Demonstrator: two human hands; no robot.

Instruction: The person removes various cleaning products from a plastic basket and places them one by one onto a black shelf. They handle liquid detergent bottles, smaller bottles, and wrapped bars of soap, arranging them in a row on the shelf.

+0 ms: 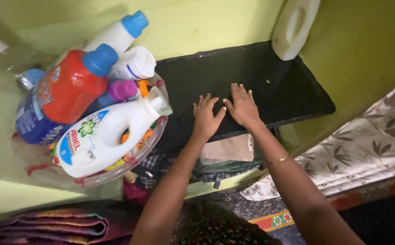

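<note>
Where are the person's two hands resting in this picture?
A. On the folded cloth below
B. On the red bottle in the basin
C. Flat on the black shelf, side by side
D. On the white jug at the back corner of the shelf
C: the left hand and right hand both lie palm-down, fingers spread, on the black shelf, holding nothing.

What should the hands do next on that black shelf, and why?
Probably slide both palms sideways across the black shelf, as if wiping it. The left hand and right hand lie flat, side by side, holding nothing, near its front edge. The bare surface beyond them shows a few pale specks. The white jug stands at the far corner, and the tub of bottles sits left.
</note>
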